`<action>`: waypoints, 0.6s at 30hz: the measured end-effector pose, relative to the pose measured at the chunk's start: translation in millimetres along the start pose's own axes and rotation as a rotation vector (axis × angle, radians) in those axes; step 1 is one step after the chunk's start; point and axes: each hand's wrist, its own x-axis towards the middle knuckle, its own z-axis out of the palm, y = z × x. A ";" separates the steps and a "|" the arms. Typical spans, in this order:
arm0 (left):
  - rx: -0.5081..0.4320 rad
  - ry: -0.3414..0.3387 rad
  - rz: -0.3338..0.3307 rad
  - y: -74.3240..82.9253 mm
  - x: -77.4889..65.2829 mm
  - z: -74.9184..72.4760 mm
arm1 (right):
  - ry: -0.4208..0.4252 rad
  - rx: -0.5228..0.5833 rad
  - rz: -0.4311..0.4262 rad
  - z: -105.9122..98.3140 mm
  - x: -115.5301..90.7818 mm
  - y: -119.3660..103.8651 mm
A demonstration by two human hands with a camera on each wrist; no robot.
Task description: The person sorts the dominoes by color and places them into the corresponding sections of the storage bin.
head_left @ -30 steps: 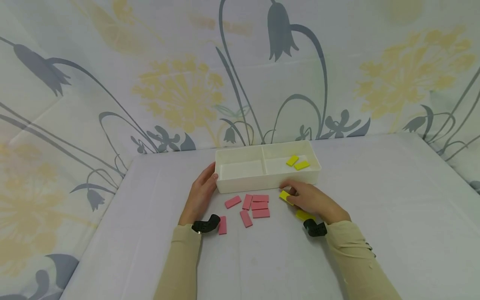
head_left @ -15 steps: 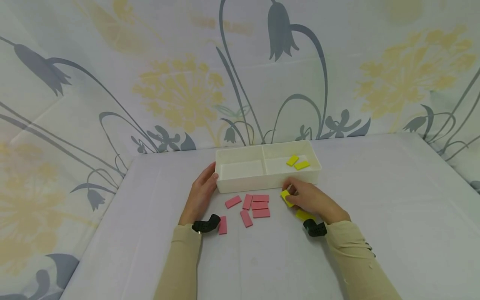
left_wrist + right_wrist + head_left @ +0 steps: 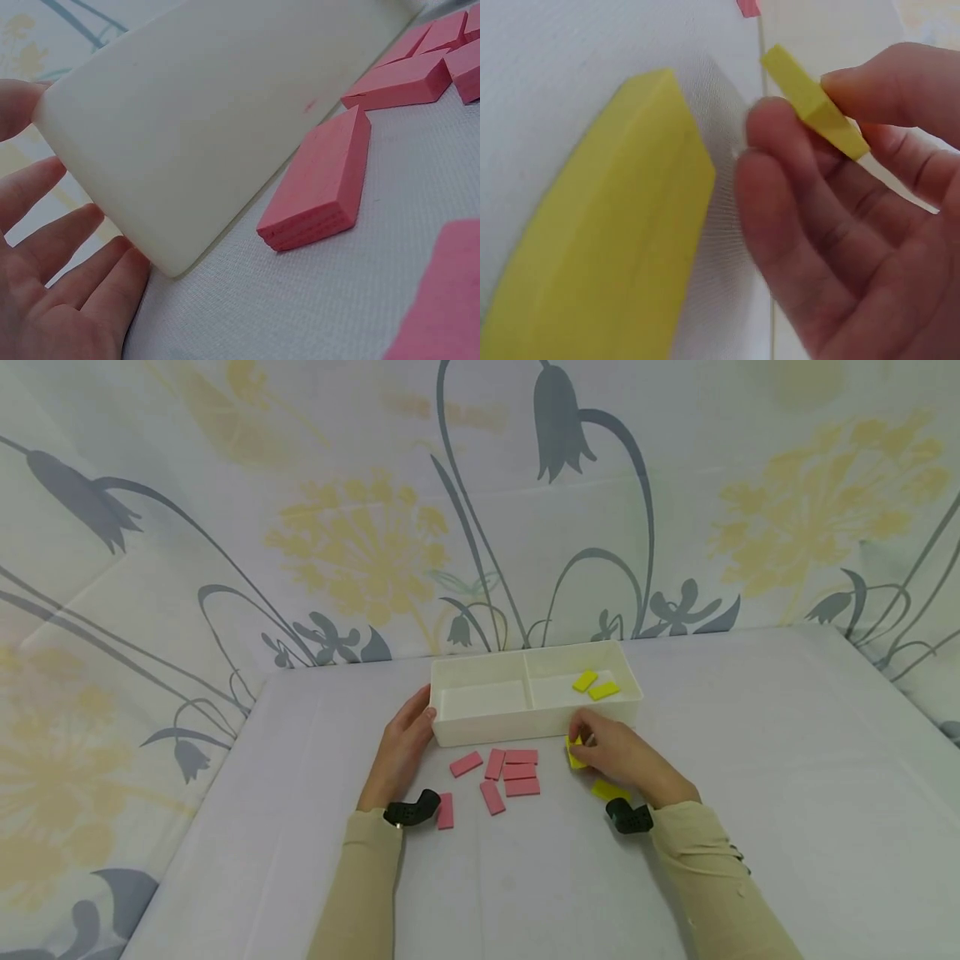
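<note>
My right hand (image 3: 626, 753) pinches a yellow wooden block (image 3: 799, 86) between thumb and fingers, just in front of the white two-compartment box (image 3: 483, 727). A second yellow block (image 3: 610, 790) lies on the table beneath that wrist, large in the right wrist view. At the box's left end, my left hand (image 3: 397, 750) rests with fairly straight fingers (image 3: 67, 232) touching the end wall. Two more yellow blocks (image 3: 603, 691) lie in the right compartment; the left compartment has nothing in it.
Several pink blocks (image 3: 521, 772) lie loosely grouped in front of the box. One pink block (image 3: 446, 811) is beside the left wrist. A flower-patterned cloth (image 3: 495, 510) hangs behind the white-covered table (image 3: 525, 893).
The right hand's fingers have shifted slightly right, and the yellow block they pinch has turned and tilted more upright. The left hand and the box have not moved.
</note>
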 end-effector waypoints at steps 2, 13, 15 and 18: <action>0.008 0.002 -0.001 0.0 0.1 0.0 | 0.017 -0.024 -0.010 -0.9 -0.6 -1.5; 0.003 0.002 0.016 0.4 1.1 0.0 | 0.079 -0.031 -0.078 -3.8 -0.4 -6.7; 0.013 0.006 0.009 0.3 0.7 -0.2 | 0.085 -0.022 -0.094 -4.5 -0.5 -6.9; 0.016 0.006 0.004 0.1 0.3 -0.2 | 0.101 0.000 -0.121 -6.5 -1.3 -8.3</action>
